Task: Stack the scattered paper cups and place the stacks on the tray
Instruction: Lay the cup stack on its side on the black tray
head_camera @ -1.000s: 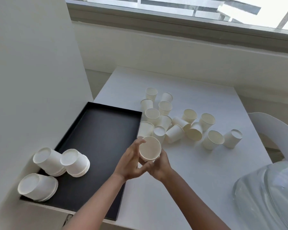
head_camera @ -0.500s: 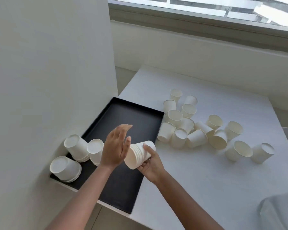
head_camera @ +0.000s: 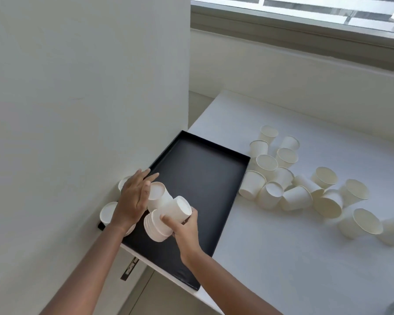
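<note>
Setting a nested stack (head_camera: pixel 173 208) down onto the tray (head_camera: pixel 203 173) — right hand (head_camera: pixel 187 230) carries, left hand (head_camera: pixel 132 201) guards.
Right hand: thumb and fingers curled round the stack's mid-wall; the stack is tilted, rims toward the wrist, base away, and held just above the tray floor. Left hand: fingers straight and slightly spread, laid over the placed stacks (head_camera: pixel 157 194) just left of the right hand; actual contact cannot be confirmed. Loose cups (head_camera: pixel 282 178) lie well to the right of the right hand on the table (head_camera: pixel 282 258). Handling estimate: thin paper, very light, walls crush easily, nested cups may slide apart — grip the lower wall near the rolled rims, light pressure, and release only once the stack is on the tray.
</note>
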A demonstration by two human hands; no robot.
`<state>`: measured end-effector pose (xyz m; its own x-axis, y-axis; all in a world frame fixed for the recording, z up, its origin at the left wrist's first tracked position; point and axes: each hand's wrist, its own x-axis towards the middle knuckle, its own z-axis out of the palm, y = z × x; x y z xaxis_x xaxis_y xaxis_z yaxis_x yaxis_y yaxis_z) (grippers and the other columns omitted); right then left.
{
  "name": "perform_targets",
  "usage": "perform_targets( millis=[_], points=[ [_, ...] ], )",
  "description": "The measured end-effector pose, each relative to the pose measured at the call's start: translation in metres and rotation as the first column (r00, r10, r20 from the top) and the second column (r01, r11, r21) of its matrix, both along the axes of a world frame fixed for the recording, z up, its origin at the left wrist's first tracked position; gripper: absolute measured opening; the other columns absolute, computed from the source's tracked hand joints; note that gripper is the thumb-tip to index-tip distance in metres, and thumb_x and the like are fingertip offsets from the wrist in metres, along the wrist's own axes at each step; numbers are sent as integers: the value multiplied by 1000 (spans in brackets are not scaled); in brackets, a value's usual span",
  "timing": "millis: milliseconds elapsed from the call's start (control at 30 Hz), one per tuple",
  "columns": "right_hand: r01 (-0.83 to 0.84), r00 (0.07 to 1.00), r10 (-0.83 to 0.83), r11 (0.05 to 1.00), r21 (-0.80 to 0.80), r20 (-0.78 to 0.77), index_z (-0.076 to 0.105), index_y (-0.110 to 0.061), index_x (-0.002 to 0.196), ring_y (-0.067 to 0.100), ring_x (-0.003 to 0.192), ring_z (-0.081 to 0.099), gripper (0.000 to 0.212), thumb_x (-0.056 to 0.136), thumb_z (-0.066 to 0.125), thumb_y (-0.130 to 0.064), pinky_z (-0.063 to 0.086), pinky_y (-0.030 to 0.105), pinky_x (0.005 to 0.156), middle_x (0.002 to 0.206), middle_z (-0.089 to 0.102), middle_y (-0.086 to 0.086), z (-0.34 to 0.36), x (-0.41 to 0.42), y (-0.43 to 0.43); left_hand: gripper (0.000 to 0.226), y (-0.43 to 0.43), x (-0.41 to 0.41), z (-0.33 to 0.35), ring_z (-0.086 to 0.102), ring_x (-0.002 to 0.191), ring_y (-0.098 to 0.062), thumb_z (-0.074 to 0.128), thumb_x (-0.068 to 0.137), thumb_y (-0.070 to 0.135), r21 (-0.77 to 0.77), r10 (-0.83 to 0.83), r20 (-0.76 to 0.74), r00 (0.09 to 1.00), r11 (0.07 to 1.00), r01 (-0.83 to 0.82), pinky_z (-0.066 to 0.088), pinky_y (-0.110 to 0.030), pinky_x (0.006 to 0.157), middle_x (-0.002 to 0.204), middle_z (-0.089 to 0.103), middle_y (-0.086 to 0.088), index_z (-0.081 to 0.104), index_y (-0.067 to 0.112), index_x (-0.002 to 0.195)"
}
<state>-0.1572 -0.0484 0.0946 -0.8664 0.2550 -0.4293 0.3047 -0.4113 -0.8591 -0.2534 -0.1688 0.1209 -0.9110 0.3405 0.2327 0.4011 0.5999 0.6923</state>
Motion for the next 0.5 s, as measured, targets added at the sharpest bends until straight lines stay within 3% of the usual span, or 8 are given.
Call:
perform_targets(
  millis=[100, 233, 300, 400, 500],
  points=[
    [-69, 996, 79, 981, 182, -48, 36, -26, 116, 7, 103, 54, 62, 71, 75, -12, 49, 25, 88, 111, 54, -7, -2, -3, -15, 70, -8, -1, -8, 21, 141, -17, 8, 86, 52, 40, 27, 54, 998, 999, -29, 17, -39, 117, 142, 44, -3, 51, 18, 130],
    [-141, 978, 196, 879, 456, -77, 39, -28, 112, 5, 106, 48, 56, 70, 74, -16, 42, 11, 84, 115, 51, -7, -5, -5, -28, 71, -13, -2, -14, 18, 142, -15, 8, 85, 54, 35, 21, 83, 996, 999, -24, 17, -40, 116, 143, 43, -2, 50, 19, 131],
    [-166, 962, 262, 786, 595, -78, 41, -26, 116, 8, 112, 44, 55, 72, 72, -19, 41, 15, 89, 119, 47, -9, -8, -5, -34, 70, -15, -2, -15, 17, 142, -15, 8, 85, 54, 18, 20, 85, 996, 1000, -21, 17, -40, 116, 144, 42, -2, 48, 20, 131],
    [-222, 928, 371, 619, 753, -31, 37, -22, 128, 14, 120, 36, 60, 77, 68, -25, 40, 34, 99, 128, 41, -6, -14, -4, -43, 71, -15, -1, -13, 20, 142, -17, 9, 84, 54, -16, 7, 65, 998, 1000, -6, 17, -40, 116, 143, 43, -5, 49, 18, 131],
    [-241, 909, 417, 560, 793, -18, 34, -22, 133, 14, 123, 35, 63, 79, 66, -28, 42, 34, 98, 131, 39, -5, -15, -7, -48, 74, -14, 1, -10, 22, 141, -18, 11, 82, 55, -56, -29, 51, 998, 998, 32, 16, -40, 116, 144, 41, -6, 48, 15, 132]
  ],
)
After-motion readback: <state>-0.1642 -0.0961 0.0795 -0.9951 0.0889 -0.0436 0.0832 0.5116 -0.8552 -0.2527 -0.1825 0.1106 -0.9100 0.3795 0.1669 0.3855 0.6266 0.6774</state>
